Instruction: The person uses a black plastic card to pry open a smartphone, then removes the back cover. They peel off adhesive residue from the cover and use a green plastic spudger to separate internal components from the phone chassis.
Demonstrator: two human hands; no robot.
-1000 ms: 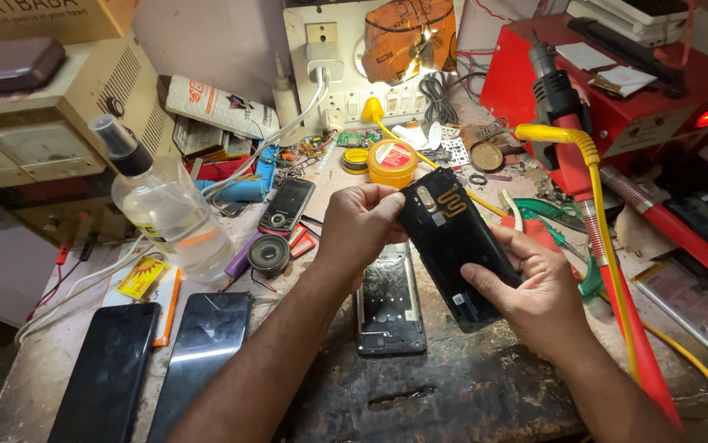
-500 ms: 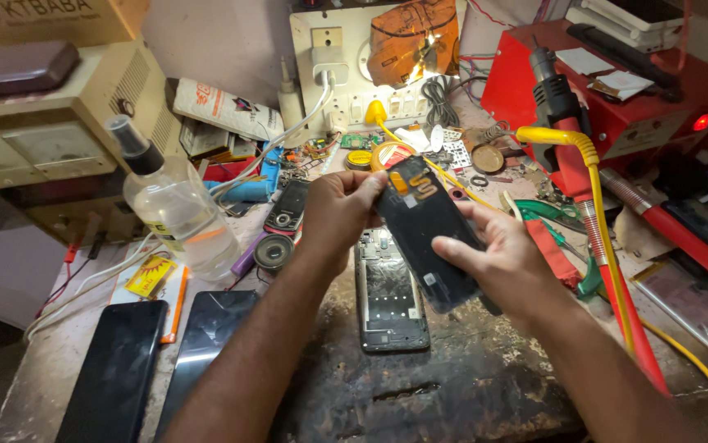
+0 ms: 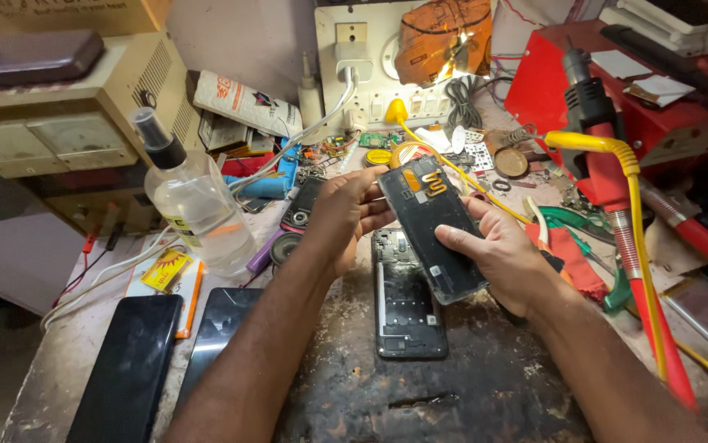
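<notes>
Both my hands hold a dark phone back cover [image 3: 436, 226] tilted above the bench, its inner side with orange flex strips facing me. My left hand [image 3: 339, 217] grips its upper left edge with the fingertips. My right hand [image 3: 506, 258] supports its right side, thumb lying across the inner face. Directly beneath lies an opened phone body [image 3: 406, 295], flat on the dark work mat [image 3: 452, 385], its inner frame exposed.
Two black phones [image 3: 128, 369] [image 3: 221, 332] lie at the front left. A clear spray bottle [image 3: 198, 205] stands left of my left hand. A yellow-and-red hose tool [image 3: 633, 238] runs down the right side. A power strip board [image 3: 362, 66], small parts and a red box [image 3: 641, 90] crowd the back.
My hands have tilted and lowered the back cover slightly, turning it so its inner face shows more fully. The opened phone body on the mat has not moved.
</notes>
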